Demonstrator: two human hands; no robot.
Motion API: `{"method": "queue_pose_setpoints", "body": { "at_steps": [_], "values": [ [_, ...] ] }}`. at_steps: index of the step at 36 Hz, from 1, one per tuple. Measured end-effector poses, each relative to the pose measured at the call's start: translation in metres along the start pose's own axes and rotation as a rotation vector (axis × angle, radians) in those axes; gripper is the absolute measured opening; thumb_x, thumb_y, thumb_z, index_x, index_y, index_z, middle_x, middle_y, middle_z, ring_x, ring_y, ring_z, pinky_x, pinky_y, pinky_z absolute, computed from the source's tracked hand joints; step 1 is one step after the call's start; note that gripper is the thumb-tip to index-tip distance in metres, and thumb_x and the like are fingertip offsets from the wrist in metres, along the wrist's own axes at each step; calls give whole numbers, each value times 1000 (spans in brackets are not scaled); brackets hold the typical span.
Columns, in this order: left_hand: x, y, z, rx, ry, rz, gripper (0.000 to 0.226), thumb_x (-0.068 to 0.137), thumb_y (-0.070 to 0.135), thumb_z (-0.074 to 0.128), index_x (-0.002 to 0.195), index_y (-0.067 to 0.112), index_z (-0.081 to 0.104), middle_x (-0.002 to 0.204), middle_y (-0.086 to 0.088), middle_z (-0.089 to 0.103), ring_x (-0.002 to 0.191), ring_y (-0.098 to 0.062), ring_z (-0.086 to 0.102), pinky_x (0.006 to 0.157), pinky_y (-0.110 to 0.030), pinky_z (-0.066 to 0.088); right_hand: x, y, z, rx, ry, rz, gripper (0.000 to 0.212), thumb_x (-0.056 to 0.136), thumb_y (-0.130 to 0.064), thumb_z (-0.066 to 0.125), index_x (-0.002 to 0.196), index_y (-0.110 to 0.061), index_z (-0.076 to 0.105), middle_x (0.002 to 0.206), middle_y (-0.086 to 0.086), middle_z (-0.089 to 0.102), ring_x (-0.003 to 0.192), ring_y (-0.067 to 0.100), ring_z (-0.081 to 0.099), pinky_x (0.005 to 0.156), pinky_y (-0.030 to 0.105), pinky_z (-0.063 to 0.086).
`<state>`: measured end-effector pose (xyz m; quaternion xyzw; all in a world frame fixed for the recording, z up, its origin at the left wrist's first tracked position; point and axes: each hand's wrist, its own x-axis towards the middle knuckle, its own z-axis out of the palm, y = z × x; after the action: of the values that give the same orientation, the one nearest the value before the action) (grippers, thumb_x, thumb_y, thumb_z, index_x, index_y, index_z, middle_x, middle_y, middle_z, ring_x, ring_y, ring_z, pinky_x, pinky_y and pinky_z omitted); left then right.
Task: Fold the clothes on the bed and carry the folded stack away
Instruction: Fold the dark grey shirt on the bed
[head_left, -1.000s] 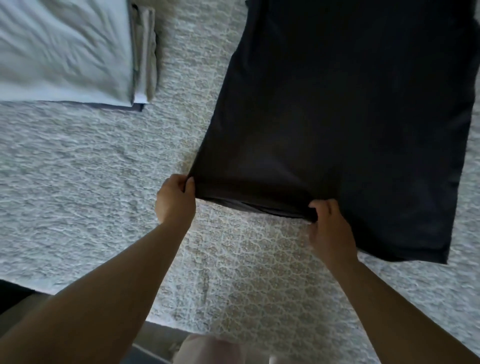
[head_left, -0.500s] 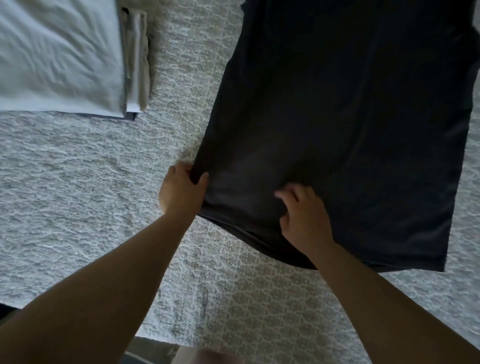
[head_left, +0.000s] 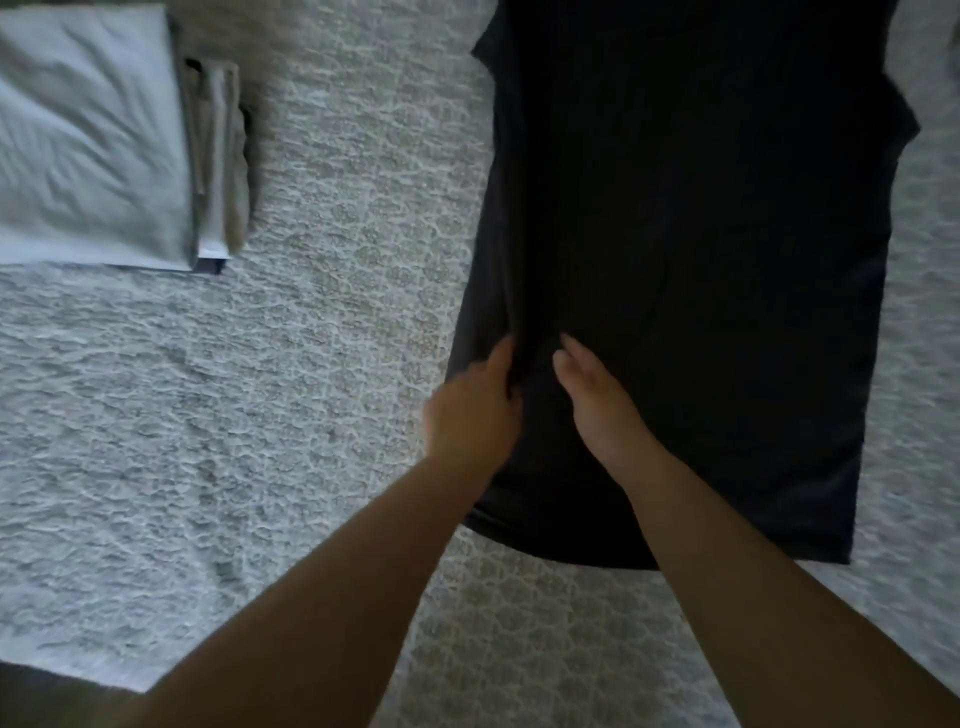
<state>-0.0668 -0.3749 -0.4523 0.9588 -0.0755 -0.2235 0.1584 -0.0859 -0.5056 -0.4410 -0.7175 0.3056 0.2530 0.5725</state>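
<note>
A black garment (head_left: 701, 234) lies spread on the patterned bedspread (head_left: 234, 441), right of centre. My left hand (head_left: 472, 410) grips a raised fold near the garment's lower left edge, thumb on top and fingers hidden under the cloth. Just to its right, my right hand (head_left: 597, 400) rests flat on the black fabric with its fingers straight. A stack of folded clothes (head_left: 88, 140), pale blue on top with grey and white layers at its side, sits at the far left of the bed.
The bed's near edge runs across the bottom left corner, with dark floor (head_left: 31, 691) beyond it. Bare bedspread lies between the folded stack and the black garment.
Both hands have moved up from the garment's hem onto its lower left part. My right hand let go of the hem and now lies flat. My left hand has drawn the left edge inward.
</note>
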Motion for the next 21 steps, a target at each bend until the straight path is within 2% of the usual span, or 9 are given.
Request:
{"method": "queue_pose_setpoints", "body": {
  "at_steps": [3,5,6,8,10,12,14,18,21],
  "values": [
    [-11,27,24,102,-276,103,63,94,37,44,148,38,11,113,-5,62,96,-30,63,66,-34,39,9,1,-15,-37,60,28,48,99,-39,40,145,-27,33,137,-6,49,116,6,44,94,21,30],
    [-14,37,31,67,-363,110,64,92,44,45,148,36,14,107,-5,65,93,-30,64,65,-33,41,16,4,-20,-86,81,54,47,97,-36,46,143,-28,35,121,-8,55,103,5,47,88,23,35],
    [-11,38,30,38,-327,98,57,91,46,44,144,37,25,104,-4,67,91,-30,64,65,-33,41,21,4,-21,-140,95,53,47,96,-33,49,142,-28,37,114,-9,54,98,5,48,84,24,37],
    [5,32,23,-4,-136,92,35,91,44,43,124,35,51,105,0,66,93,-27,64,66,-32,41,33,2,-23,-297,124,26,48,94,-30,53,139,-26,39,115,-6,54,99,10,52,83,26,41],
    [29,20,13,-6,46,93,28,91,37,46,115,30,59,113,0,58,101,-25,58,70,-31,41,47,-3,-22,-426,176,-25,47,92,-30,54,137,-24,41,123,0,51,107,17,53,85,31,45],
    [59,6,4,34,139,81,36,92,34,47,126,26,54,124,-4,50,113,-25,47,81,-38,42,62,-11,-19,-501,238,-95,46,90,-31,56,133,-23,44,125,1,48,112,19,51,85,33,46],
    [90,-3,-1,70,186,87,48,94,36,45,140,23,42,136,-3,44,122,-24,39,94,-41,37,80,-20,-16,-574,317,-174,45,88,-33,58,129,-21,46,123,2,47,113,20,48,85,35,45],
    [158,-17,-14,120,264,149,53,96,41,37,146,25,34,150,0,35,136,-22,30,112,-40,17,120,-42,-14,-657,519,-297,44,84,-35,60,123,-17,50,120,3,49,111,22,45,88,33,38],
    [209,-22,-25,212,207,164,65,91,56,19,150,29,20,159,5,12,146,-16,5,117,-44,-1,153,-64,-21,-619,609,-289,45,85,-39,59,124,-17,51,123,3,48,113,22,44,91,33,36]
  ]
}}
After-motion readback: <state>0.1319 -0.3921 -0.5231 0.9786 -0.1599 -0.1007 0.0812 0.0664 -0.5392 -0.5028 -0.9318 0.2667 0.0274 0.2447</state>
